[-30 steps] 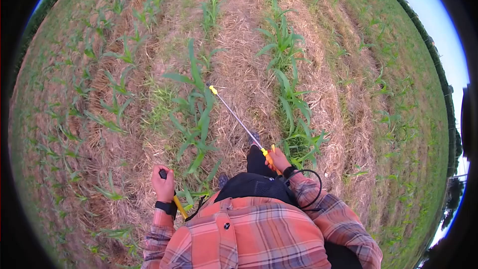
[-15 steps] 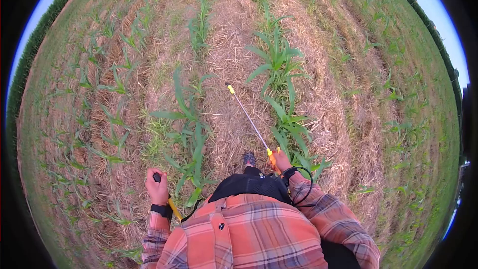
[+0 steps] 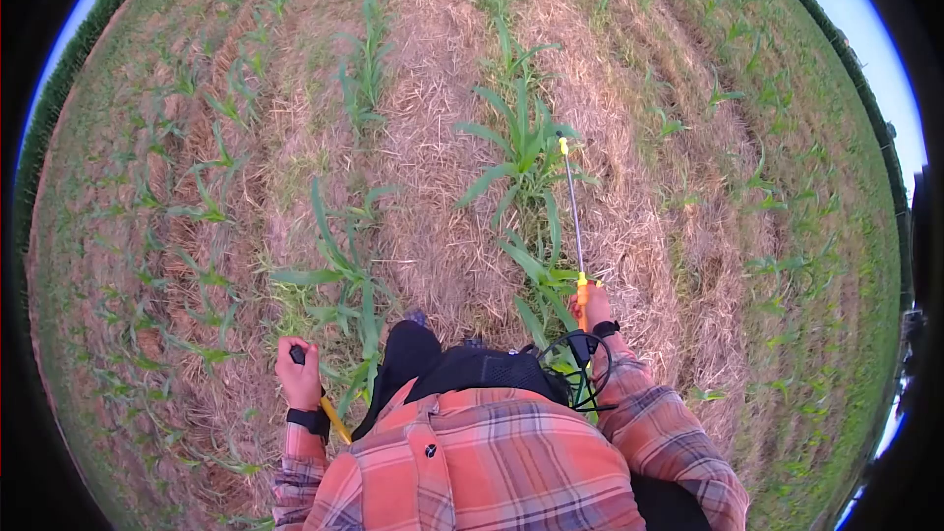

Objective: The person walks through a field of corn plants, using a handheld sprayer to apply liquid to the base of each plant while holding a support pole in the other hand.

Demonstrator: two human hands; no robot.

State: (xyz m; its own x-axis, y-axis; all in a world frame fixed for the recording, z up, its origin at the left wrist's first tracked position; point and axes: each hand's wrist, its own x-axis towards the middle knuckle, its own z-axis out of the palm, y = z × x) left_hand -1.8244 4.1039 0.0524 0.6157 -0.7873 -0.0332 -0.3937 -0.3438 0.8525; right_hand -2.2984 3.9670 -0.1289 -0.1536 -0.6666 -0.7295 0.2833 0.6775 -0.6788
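My left hand (image 3: 299, 374) is closed round the black grip of a yellow lever (image 3: 335, 420) beside my left hip. On the right, my right hand (image 3: 592, 305) wraps round the orange-yellow handle of a spray wand (image 3: 574, 202). The wand's thin metal tube points forward, and its yellow tip lies just right of a tall green plant (image 3: 526, 146) in the view. A black hose (image 3: 596, 395) loops beneath my right wrist. Whether the tip touches any leaf cannot be made out.
Rows of young green plants (image 3: 344, 270) run forward on both sides of a straw-covered strip (image 3: 433, 108). My shoe (image 3: 416, 317) shows at the front of my body. Dark taller growth lines the field's far edges.
My right hand has swung the wand to the right, from the straw strip across the right plant row. My left leg has come forward. My left hand keeps its hold, slightly lower.
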